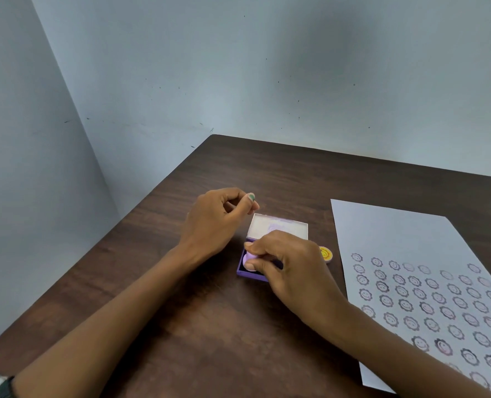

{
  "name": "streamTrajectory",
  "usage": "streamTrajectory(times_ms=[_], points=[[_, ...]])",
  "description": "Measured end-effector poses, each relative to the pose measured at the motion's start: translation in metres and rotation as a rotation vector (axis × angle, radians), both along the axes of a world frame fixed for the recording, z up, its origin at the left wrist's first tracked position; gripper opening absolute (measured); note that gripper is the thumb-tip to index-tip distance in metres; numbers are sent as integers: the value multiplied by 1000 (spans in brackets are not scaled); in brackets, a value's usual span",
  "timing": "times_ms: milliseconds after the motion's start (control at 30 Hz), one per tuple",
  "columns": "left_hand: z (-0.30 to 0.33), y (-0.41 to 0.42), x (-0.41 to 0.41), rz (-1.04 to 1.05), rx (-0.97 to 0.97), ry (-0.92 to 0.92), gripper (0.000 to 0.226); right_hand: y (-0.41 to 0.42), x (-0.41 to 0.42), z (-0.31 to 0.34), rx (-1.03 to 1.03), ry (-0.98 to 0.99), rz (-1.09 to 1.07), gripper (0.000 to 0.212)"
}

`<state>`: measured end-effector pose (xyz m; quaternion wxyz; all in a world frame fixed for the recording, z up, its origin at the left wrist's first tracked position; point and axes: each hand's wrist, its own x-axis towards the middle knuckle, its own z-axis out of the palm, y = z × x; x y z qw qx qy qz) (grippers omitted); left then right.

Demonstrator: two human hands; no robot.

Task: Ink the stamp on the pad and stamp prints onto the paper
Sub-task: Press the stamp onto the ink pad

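Note:
A small purple ink pad (245,273) lies open on the dark wooden table (181,311), its pale lid (278,225) tilted up at the back. My right hand (290,262) is shut on a light purple round stamp (249,257), which is pressed down into the pad. My left hand (218,219) hovers just left of the lid with its fingers loosely curled and nothing in it. To the right lies a white sheet of paper (390,237), its lower part covered with several rows of smiley-face prints (428,305).
A small yellow round cap or stamp (326,254) sits between the pad and the paper's left edge. The table stands in a corner of pale blue-grey walls (238,67). Its left edge (94,248) runs diagonally.

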<state>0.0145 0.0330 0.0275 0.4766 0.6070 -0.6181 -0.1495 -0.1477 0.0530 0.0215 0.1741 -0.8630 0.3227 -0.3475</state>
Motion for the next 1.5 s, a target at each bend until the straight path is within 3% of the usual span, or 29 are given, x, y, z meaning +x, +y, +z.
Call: streamTrajectory(times_ms=[67, 233, 433, 567, 733, 867, 1033, 1167, 1333, 1500], points=[[0, -1, 0, -2, 9, -4, 24, 2, -1, -4, -34, 20, 23, 16], [1, 1, -2, -8, 10, -2, 24, -6, -2, -6, 101, -172, -32, 17], [2, 1, -2, -6, 9, -7, 24, 2, -1, -5, -95, 35, 54, 14], [1, 1, -3, -12, 9, 2, 24, -3, -2, -1, 35, -70, -23, 17], [1, 0, -2, -13, 0, 16, 24, 3, -2, -4, -92, 48, 64, 13], [1, 1, -2, -13, 5, 21, 26, -2, -2, -1, 32, -93, -21, 17], [1, 0, -2, -4, 6, 33, 26, 9, 0, -6, -187, 51, 71, 8], [1, 1, -2, -10, 5, 23, 25, 0, 0, -4, 13, -120, -23, 14], [2, 1, -3, -13, 8, 37, 26, 7, 0, -8, -173, 47, 65, 7], [1, 1, -3, -18, 5, 18, 25, 0, -2, -3, -35, -68, 0, 13]])
